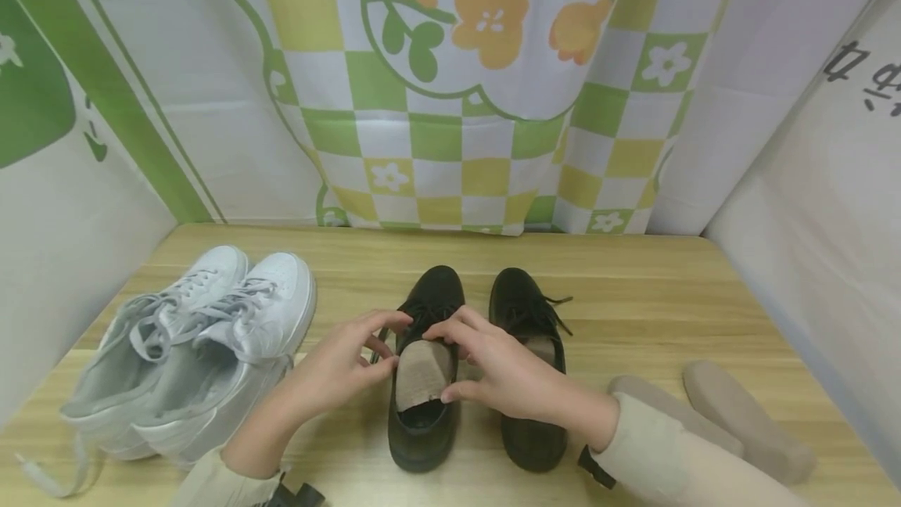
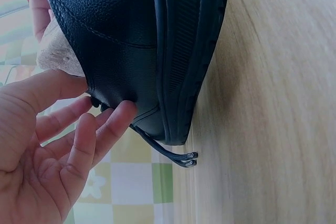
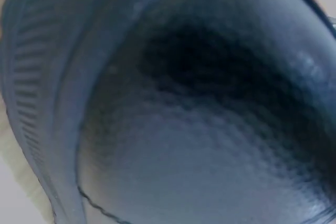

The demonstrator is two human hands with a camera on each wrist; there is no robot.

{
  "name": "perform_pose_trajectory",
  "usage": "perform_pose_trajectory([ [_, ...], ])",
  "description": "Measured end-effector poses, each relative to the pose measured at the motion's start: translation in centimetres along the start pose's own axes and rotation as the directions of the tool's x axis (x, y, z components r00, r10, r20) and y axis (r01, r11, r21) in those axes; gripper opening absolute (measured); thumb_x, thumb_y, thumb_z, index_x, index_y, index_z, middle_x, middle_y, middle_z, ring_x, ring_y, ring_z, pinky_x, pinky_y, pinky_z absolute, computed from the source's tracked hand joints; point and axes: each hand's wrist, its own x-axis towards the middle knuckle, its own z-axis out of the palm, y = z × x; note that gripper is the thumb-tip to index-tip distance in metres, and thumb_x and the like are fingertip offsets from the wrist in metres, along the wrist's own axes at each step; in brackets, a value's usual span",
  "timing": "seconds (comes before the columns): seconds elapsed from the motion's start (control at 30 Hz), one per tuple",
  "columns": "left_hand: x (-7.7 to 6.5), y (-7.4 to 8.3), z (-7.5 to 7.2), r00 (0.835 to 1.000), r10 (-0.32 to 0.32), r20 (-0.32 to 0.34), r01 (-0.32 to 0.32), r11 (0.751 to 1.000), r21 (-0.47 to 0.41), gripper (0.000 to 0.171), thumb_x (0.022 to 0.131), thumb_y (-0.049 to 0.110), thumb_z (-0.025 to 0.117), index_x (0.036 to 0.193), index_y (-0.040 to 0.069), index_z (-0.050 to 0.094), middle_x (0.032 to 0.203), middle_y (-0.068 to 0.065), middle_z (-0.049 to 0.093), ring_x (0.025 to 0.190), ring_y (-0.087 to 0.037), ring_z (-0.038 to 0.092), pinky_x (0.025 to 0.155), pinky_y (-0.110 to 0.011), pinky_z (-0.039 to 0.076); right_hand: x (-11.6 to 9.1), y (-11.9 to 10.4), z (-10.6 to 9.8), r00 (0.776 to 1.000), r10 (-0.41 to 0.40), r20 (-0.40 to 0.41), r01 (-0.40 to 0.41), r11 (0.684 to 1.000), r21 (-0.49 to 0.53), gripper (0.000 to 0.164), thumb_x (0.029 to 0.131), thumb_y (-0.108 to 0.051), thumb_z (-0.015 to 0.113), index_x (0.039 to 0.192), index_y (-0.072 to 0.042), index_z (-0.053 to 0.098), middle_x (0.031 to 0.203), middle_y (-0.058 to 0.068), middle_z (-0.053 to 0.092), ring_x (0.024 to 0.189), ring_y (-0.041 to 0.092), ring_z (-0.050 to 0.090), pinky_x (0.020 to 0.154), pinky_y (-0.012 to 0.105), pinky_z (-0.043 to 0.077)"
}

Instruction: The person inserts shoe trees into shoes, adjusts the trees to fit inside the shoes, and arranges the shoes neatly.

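In the head view, a black lace-up shoe points away from me, with a beige shoe insert in its opening. My left hand holds the shoe's left side: the thumb lies at the collar, and bent fingers touch the leather near the laces, as the left wrist view shows. My right hand grips the insert, thumb at its heel end and fingers near the tongue. To the right stands the matching black shoe, beige material inside it. Close-up black leather fills the right wrist view, which hides that hand.
A pair of white sneakers with loose laces stands at the left on the wooden table. Two beige inserts lie at the right, partly behind my right sleeve. A checked floral cloth hangs behind the table.
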Motion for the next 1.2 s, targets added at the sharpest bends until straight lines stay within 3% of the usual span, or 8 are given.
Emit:
perform_pose_trajectory([
  [0.37, 0.08, -0.07, -0.02, 1.000, -0.002, -0.014, 0.002, 1.000, 0.011, 0.048, 0.088, 0.002, 0.066, 0.134, 0.009, 0.056, 0.132, -0.013, 0.062, 0.095, -0.020, 0.070, 0.065, -0.020, 0.054, 0.17, -0.03, 0.08, 1.000, 0.023, -0.004, -0.022, 0.999, 0.036, 0.059, 0.081, -0.022, 0.082, 0.133, -0.020, 0.055, 0.115, -0.004, 0.051, 0.098, 0.016, 0.056, 0.083, 0.028, 0.055],
  [1.0, -0.04, -0.22, -0.12, 1.000, 0.019, -0.003, -0.019, 1.000, -0.004, 0.048, 0.088, 0.001, 0.065, 0.134, 0.010, 0.056, 0.129, -0.012, 0.063, 0.095, -0.018, 0.070, 0.068, -0.021, 0.055, 0.52, 0.08, 0.36, 1.000, -0.017, -0.024, 0.015, 0.997, -0.078, 0.059, 0.077, -0.026, 0.082, 0.129, -0.017, 0.055, 0.112, -0.002, 0.052, 0.093, 0.013, 0.056, 0.073, 0.019, 0.049],
  [1.2, -0.02, -0.22, -0.11, 1.000, 0.017, 0.001, -0.017, 1.000, -0.013, 0.047, 0.089, 0.003, 0.067, 0.134, 0.010, 0.056, 0.126, -0.012, 0.064, 0.095, -0.017, 0.070, 0.070, -0.021, 0.055, 0.54, 0.19, 0.15, 1.000, -0.013, 0.023, 0.014, 0.999, -0.044, 0.054, 0.081, -0.021, 0.081, 0.128, -0.018, 0.056, 0.114, -0.003, 0.052, 0.094, 0.011, 0.057, 0.082, 0.022, 0.053],
])
